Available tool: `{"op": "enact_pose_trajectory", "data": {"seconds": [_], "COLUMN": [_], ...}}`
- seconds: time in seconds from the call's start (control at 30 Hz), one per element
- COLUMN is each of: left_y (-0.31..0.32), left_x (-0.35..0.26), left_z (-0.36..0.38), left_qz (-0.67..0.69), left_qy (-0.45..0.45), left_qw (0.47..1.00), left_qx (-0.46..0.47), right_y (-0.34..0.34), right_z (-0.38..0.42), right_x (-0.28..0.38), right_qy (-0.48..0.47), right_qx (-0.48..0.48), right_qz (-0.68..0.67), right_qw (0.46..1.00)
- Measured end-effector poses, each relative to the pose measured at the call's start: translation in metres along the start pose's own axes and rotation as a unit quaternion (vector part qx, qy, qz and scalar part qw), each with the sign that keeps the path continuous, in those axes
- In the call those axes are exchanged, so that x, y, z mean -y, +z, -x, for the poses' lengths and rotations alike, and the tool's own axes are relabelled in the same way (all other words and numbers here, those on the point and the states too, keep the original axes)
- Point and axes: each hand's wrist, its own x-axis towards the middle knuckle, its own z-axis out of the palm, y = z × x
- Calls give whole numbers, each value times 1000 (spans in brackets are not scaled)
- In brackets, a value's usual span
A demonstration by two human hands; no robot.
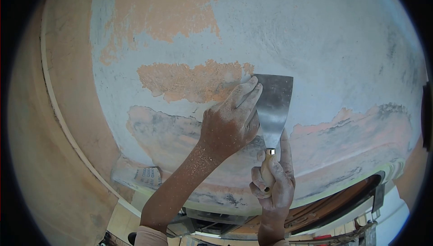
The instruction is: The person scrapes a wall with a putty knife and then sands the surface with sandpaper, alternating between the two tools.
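Observation:
My right hand [277, 180] is closed around the pale wooden handle of a wide putty knife [274, 106], its index finger stretched up along the handle toward the blade. The metal blade points upward and overlaps the wall. At the blade's upper left edge is my left hand [230, 122], back toward me, fingers stretched out and fingertips right at the corner. White dust covers both hands, with crumbs on the left wrist. Behind them spreads a pale blue-white painted wall [324, 61], with a bare orange patch [189, 81] just left of the blade.
A larger orange patch [167, 6] shows higher up. Pinkish, grey-stained areas [347, 133] run along the lower wall. A printed piece of sandpaper [148, 175] lies on the ledge at lower left. Below the ledge is a dark-rimmed brown opening [333, 205].

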Motion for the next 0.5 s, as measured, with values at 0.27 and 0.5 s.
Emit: {"op": "enact_pose_trajectory", "data": {"seconds": [0.27,0.5], "left_y": [-5,-4], "left_x": [-3,-1], "left_z": [2,0], "left_qz": [-14,-5], "left_qy": [-1,0], "left_qw": [999,1000], "left_qx": [31,14], "right_y": [12,9], "right_z": [4,2], "right_x": [7,3], "right_qy": [-2,-15], "right_qx": [-2,1], "right_qz": [2,18], "right_qw": [1000,1000]}}
